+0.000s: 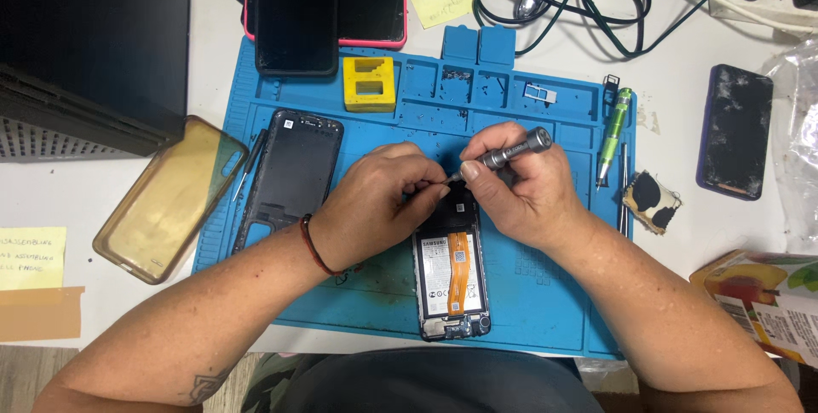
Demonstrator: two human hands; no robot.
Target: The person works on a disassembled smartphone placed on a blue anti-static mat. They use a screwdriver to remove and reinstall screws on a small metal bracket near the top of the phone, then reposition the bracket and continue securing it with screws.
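On blue mat [545, 294], opened phone [452, 272] lies under right hand [524, 196]'s screwdriver [507, 155].

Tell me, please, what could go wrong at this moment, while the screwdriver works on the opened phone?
1. The right hand angles the grey screwdriver into the opened phone; a slip could scratch the parts beneath or the orange flex cable.
2. The left hand has its fingertips at the tip, so a slip might prick them.
3. The phone's lower end lies near the blue mat edge, so a loosened screw could possibly roll off.
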